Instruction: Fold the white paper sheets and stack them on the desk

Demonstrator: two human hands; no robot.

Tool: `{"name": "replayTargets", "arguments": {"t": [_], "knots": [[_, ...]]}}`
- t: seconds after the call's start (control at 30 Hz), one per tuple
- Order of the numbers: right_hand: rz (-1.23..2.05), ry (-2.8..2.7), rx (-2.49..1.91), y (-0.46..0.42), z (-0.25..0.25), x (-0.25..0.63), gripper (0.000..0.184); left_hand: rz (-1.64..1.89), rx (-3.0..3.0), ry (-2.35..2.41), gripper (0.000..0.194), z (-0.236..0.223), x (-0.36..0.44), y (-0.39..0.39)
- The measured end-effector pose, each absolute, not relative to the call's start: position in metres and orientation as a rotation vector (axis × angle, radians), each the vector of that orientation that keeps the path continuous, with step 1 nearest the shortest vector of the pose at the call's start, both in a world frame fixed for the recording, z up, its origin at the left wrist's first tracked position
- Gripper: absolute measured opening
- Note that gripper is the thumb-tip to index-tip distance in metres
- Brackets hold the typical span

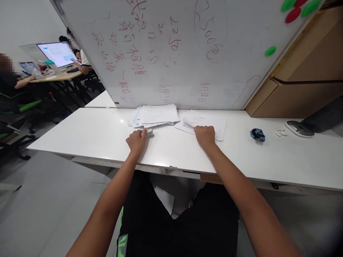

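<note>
left hand (pixel 136 142) is curled round a small pale stapler (pixel 150 132); right hand (pixel 205 136), fingers bent in, grips a lifted edge of loose sheets (pixel 218 125). just beyond the left hand lies a paper stack (pixel 160 114); rightward of the right hand, a dark blue object (pixel 257 135) and mouse (pixel 299 128). beyond both, a whiteboard (pixel 184 71) reads "2250" in red. the sheets are white, faintly marked.

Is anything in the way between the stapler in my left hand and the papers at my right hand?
Nothing visible stands between the stapler and the loose papers at your right hand; only white tabletop shows there. The thicker paper stack lies just beyond that path.
</note>
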State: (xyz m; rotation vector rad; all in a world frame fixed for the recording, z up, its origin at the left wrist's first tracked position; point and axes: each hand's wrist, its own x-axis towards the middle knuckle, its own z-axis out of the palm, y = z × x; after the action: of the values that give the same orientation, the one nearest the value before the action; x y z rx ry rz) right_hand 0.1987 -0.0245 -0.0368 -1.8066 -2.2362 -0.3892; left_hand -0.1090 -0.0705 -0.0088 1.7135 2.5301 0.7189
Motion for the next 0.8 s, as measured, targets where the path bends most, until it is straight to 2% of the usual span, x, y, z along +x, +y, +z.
{"name": "replayTargets", "arguments": {"t": [0.1, 0.23, 0.43, 0.6, 0.73, 0.8], "knots": [[-0.381, -2.242, -1.844, -0.024, -0.038, 0.198, 0.027, 0.715, 1.720, 2.528, 0.053, -0.009, -0.109, -0.071], [-0.422, -2.254, -1.848, -0.023, -0.038, 0.197, 0.043, 0.701, 1.719, 2.527, 0.053, -0.008, -0.109, -0.071], [-0.463, -2.239, -1.794, -0.024, -0.039, 0.196, 0.026, 0.733, 1.726, 2.510, 0.052, -0.010, -0.109, -0.072], [-0.436, -2.126, -1.722, -0.020, -0.040, 0.199, 0.030, 0.714, 1.711, 2.495, 0.052, -0.009, -0.110, -0.070], [-0.392, -2.050, -1.569, -0.036, -0.022, 0.197, 0.030, 0.894, 1.810, 2.479, 0.043, 0.001, -0.099, -0.077], [-0.374, -2.055, -1.451, -0.064, -0.011, 0.190, 0.033, 1.002, 1.919, 2.293, 0.041, 0.008, -0.088, -0.095]]}}
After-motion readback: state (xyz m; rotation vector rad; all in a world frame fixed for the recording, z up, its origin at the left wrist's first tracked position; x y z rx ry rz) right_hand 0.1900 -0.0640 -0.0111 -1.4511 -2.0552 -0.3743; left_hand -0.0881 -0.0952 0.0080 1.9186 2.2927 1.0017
